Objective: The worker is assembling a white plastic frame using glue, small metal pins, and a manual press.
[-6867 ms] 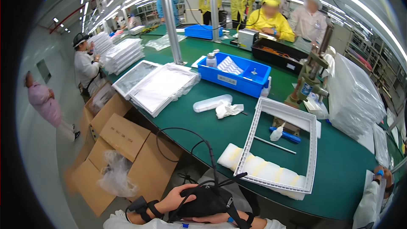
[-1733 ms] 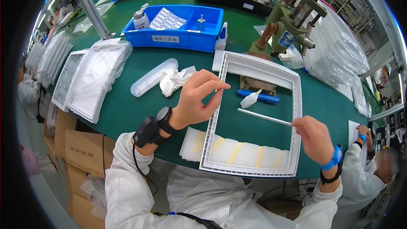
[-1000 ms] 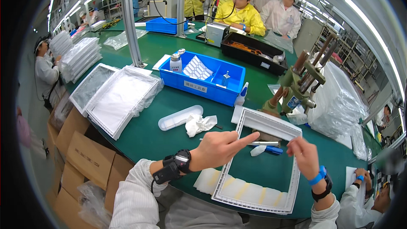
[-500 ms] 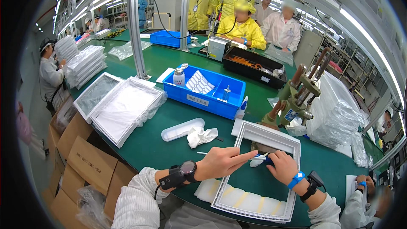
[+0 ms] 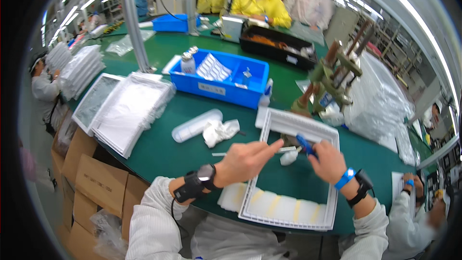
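Some of the blue tool [image 5: 304,143] hides in right-hand fingers [image 5: 324,149].

1. The blue marker [image 5: 305,144], seen lying inside the white frame [image 5: 251,183] a second ago, has been lifted and is held tilted in the right hand [image 5: 330,163].
2. The thin rod [image 5: 219,154], first laid inside that frame, is now held by the left hand [image 5: 242,162] across the frame's left side.
3. The black pouch has been let go.

This is a factory workshop, shown by the long green bench [image 5: 368,159], the press [image 5: 327,79] at two o'clock, coated workers [image 5: 262,7] at twelve and cardboard boxes [image 5: 101,183] at eight.
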The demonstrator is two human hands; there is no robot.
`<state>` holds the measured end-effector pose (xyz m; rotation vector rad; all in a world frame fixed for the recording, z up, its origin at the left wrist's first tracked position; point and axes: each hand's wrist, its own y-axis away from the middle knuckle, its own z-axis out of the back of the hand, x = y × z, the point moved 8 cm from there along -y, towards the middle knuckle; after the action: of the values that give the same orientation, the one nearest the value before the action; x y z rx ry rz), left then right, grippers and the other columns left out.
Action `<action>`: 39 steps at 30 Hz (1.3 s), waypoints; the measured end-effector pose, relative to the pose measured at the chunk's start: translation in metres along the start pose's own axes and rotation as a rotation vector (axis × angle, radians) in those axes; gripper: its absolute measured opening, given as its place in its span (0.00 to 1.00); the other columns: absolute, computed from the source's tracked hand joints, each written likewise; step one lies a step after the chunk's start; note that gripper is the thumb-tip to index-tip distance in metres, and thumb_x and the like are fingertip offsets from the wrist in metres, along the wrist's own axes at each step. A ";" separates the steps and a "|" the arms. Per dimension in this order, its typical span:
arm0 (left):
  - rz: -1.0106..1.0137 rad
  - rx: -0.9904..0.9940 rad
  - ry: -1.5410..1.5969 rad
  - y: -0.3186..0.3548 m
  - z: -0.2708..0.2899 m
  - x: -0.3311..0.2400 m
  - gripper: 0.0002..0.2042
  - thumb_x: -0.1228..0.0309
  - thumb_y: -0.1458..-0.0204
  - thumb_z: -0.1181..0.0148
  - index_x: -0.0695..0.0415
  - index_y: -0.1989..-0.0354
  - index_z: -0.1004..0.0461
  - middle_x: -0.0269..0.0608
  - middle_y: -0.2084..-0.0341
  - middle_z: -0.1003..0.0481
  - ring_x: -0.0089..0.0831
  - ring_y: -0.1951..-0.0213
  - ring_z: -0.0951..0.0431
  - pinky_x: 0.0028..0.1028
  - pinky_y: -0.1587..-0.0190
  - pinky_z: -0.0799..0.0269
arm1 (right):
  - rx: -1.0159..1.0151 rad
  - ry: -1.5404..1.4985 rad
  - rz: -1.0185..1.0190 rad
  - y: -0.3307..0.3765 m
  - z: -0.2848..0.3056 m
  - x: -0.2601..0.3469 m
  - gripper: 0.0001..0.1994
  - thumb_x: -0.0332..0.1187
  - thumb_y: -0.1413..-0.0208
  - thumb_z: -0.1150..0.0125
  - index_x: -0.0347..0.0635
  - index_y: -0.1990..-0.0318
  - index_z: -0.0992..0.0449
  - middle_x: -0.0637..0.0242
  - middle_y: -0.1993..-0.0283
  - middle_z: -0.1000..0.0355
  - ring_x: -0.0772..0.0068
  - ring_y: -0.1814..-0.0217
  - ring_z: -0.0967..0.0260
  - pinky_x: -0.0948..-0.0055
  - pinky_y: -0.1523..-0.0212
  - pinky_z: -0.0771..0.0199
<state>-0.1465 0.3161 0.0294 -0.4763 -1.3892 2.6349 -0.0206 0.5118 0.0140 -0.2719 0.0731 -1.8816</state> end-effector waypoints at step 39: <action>-0.093 0.253 -0.014 0.012 -0.015 -0.031 0.22 0.66 0.57 0.28 0.48 0.50 0.19 0.27 0.82 0.40 0.21 0.84 0.35 0.25 0.83 0.42 | 0.480 -0.532 0.005 0.034 0.020 0.067 0.12 0.38 0.37 0.41 0.39 0.56 0.22 0.56 0.73 0.25 0.54 0.75 0.27 0.63 0.72 0.29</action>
<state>-0.1121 0.3133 0.0177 -0.3533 -1.0323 2.6900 -0.0044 0.4394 0.0371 -0.4258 -0.7261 -1.7047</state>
